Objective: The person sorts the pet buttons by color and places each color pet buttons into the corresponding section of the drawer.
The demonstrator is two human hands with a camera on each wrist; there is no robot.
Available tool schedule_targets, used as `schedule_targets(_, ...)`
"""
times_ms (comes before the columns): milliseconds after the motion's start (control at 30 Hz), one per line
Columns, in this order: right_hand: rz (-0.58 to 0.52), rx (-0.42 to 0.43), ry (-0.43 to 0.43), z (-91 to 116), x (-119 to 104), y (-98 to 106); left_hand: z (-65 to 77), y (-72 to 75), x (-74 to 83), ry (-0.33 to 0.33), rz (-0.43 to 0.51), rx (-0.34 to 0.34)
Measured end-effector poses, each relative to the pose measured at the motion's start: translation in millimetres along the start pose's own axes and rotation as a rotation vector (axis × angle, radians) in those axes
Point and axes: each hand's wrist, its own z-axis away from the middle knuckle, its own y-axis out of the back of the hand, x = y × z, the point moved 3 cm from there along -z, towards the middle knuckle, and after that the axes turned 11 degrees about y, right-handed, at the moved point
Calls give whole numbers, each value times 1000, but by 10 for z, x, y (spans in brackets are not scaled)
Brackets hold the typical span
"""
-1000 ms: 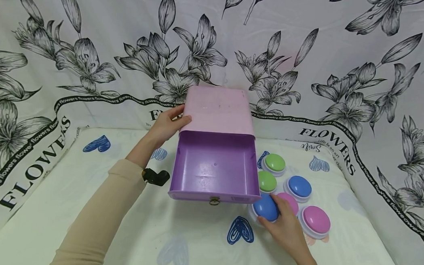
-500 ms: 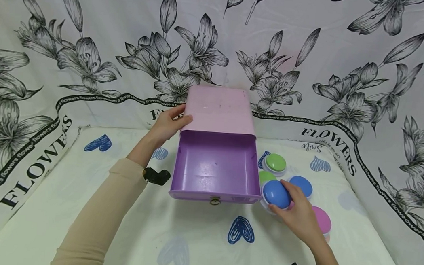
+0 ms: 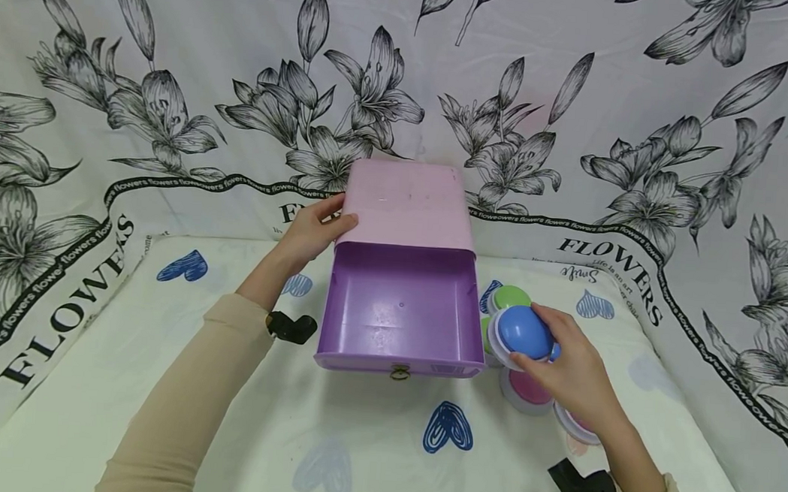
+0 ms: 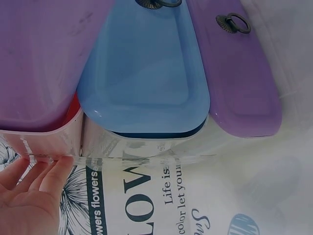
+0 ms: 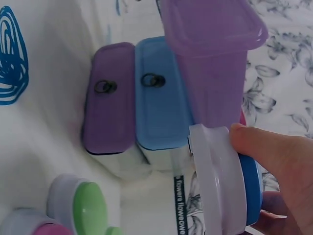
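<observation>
Well, blue button (image 3: 525, 332) between fingers (image 3: 560, 324) (right)

At frame centre, a drawer (image 3: 400, 299) juts from the cabinet (image 3: 406, 202); discs (image 3: 526, 388) lie right of it, partly behind the right hand (image 3: 579, 370).

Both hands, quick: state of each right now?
Left hand: open, touching the pink casing's side.
Right hand: closed, holding a blue-topped round button.
</observation>
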Motion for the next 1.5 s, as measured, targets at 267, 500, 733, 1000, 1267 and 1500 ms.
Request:
schedule_targets(267, 49, 15, 70, -158, -78, 187, 6, 0, 0, -1, -6, 2)
schedule_targets(500, 75, 28, 130, -316, -217, 321, -2, 6, -3, 1, 0, 1)
schedule_targets(733, 79, 13, 188, -457, -417, 358, -4, 9, -6, -6, -8, 6)
schedule_targets(1000, 56, -26, 250, -587, -617, 295, -7, 10, -4, -8, -5, 2)
schedule_targets(1267, -8, -107, 263, -750, -820, 216, 3, 5, 8, -4, -6, 6)
schedule_targets(1500, -42, -163, 286, -928, -976, 110, 16, 5, 8, 1, -15, 10)
